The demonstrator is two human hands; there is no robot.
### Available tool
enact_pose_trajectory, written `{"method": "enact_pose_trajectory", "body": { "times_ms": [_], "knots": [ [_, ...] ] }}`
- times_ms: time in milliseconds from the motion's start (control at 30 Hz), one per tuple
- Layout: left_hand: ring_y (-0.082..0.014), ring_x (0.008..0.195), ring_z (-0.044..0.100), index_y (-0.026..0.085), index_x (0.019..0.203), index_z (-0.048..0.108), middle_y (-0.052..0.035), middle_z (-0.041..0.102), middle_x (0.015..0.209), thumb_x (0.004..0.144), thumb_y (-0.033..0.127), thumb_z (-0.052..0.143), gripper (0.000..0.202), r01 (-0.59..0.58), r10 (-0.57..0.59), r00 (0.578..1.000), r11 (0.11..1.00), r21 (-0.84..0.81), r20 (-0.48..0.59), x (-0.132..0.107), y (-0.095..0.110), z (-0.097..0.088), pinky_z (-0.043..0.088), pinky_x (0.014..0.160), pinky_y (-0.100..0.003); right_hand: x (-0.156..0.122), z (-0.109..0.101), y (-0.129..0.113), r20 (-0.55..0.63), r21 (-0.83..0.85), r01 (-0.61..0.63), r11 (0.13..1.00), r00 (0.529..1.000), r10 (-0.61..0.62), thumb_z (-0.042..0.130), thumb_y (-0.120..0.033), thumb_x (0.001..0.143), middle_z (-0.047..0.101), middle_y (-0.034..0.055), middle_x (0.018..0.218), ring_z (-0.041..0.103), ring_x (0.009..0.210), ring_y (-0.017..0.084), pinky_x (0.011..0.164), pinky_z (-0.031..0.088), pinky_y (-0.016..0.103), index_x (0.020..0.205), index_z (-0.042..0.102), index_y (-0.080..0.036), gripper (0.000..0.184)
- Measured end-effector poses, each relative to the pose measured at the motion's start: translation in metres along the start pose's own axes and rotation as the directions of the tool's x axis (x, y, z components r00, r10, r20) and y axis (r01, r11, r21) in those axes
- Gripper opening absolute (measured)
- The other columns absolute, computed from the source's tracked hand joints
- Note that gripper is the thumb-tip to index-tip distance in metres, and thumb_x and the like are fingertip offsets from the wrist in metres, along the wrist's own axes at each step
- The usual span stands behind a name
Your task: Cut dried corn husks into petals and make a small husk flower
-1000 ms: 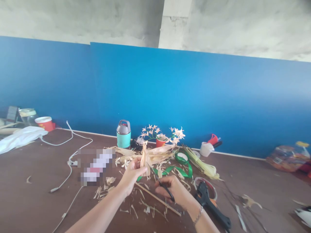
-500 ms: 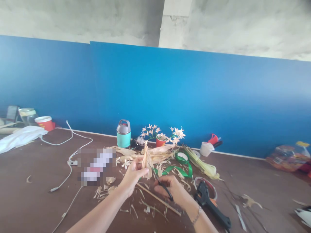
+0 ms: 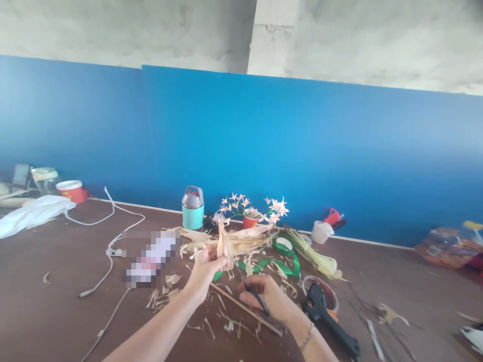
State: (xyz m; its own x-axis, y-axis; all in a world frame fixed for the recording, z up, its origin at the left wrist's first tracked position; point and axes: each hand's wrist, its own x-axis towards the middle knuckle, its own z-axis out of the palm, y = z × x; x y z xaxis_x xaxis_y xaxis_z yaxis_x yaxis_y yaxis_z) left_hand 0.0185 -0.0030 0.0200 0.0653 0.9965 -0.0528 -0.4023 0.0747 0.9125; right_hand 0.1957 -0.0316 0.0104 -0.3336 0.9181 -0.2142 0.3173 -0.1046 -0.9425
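Pinched between the thumb and fingers of my left hand (image 3: 208, 265) is a pale, dried corn husk (image 3: 225, 246), pointed at the top and held upright. My right hand (image 3: 260, 296) grips dark-handled scissors (image 3: 257, 297), whose blades point up and left toward the husk's lower right side. Whether the blades touch the husk I cannot tell. Beneath my hands a thin wooden stick (image 3: 247, 310) lies on the brown table among husk scraps (image 3: 166, 296). Behind them are more husks (image 3: 251, 240) and a red cup (image 3: 249, 219) with small husk flowers (image 3: 277, 207).
To the right lie green ribbon (image 3: 290, 266), a bundle of pale green husks (image 3: 315, 255), a roll of tape (image 3: 334, 296) and a black glue gun (image 3: 328, 322). A turquoise flask (image 3: 193, 211) stands at the back. White cables (image 3: 109, 251) run across the left side.
My left hand and the husk have shifted slightly left, a little away from the scissors. My right hand stays in nearly the same place.
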Motion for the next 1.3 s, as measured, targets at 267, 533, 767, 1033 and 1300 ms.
{"method": "enact_pose_trajectory", "body": {
  "times_ms": [267, 533, 767, 1033, 1300],
  "knots": [
    [-0.0173, 0.073, 0.061, 0.016, 0.087, 0.06, -0.0012, 0.065, 0.078, 0.057, 0.02, 0.073, 0.033, -0.043, 0.043, 0.999, 0.999, 0.001, -0.006, 0.0, -0.002, 0.0, 0.049, 0.068, -0.03, 0.001, 0.003, -0.001, -0.016, 0.012, 0.012, 1.0, 1.0, -0.012, 0.076, -0.043, 0.057, 0.049, -0.0059, 0.05, 0.037, 0.042, 0.005, 0.038, 0.029, 0.017, 0.075, 0.066, -0.013, 0.037],
    [-0.0194, 0.08, 0.062, 0.016, 0.092, 0.061, -0.0036, 0.067, 0.085, 0.06, 0.02, 0.072, 0.034, -0.019, 0.019, 1.0, 1.0, 0.001, 0.023, -0.001, -0.002, 0.0, 0.048, 0.072, -0.031, 0.001, 0.002, 0.001, -0.02, 0.023, 0.02, 1.0, 1.0, -0.02, 0.078, -0.04, 0.057, 0.047, -0.0065, 0.047, 0.035, 0.04, 0.004, 0.037, 0.026, 0.017, 0.075, 0.067, -0.013, 0.035],
    [-0.0185, 0.083, 0.062, 0.017, 0.095, 0.059, -0.0043, 0.066, 0.093, 0.063, 0.021, 0.072, 0.034, -0.027, 0.028, 0.999, 0.999, -0.024, 0.046, -0.001, -0.003, -0.001, 0.048, 0.074, -0.03, -0.001, 0.002, -0.005, -0.038, 0.008, 0.0, 1.0, 0.999, 0.0, 0.075, -0.048, 0.056, 0.044, -0.0074, 0.043, 0.035, 0.037, 0.005, 0.036, 0.027, 0.017, 0.074, 0.066, -0.013, 0.041],
    [-0.0164, 0.074, 0.061, 0.017, 0.095, 0.058, -0.0014, 0.065, 0.082, 0.062, 0.024, 0.074, 0.037, -0.115, 0.115, 0.993, 0.993, -0.009, -0.007, -0.001, -0.004, 0.0, 0.048, 0.068, -0.028, -0.002, -0.001, -0.004, -0.004, 0.042, 0.016, 0.999, 1.0, -0.016, 0.074, -0.048, 0.059, 0.045, -0.0071, 0.044, 0.036, 0.039, 0.005, 0.037, 0.027, 0.017, 0.075, 0.065, -0.014, 0.039],
    [-0.0173, 0.074, 0.062, 0.017, 0.092, 0.059, -0.0011, 0.066, 0.08, 0.059, 0.027, 0.076, 0.039, -0.118, 0.118, 0.992, 0.993, -0.003, -0.042, -0.003, -0.002, 0.002, 0.049, 0.069, -0.029, 0.0, -0.002, 0.001, -0.011, 0.004, 0.015, 1.0, 1.0, -0.015, 0.073, -0.048, 0.06, 0.047, -0.006, 0.046, 0.038, 0.04, 0.006, 0.037, 0.03, 0.017, 0.077, 0.066, -0.014, 0.039]
  ]
}}
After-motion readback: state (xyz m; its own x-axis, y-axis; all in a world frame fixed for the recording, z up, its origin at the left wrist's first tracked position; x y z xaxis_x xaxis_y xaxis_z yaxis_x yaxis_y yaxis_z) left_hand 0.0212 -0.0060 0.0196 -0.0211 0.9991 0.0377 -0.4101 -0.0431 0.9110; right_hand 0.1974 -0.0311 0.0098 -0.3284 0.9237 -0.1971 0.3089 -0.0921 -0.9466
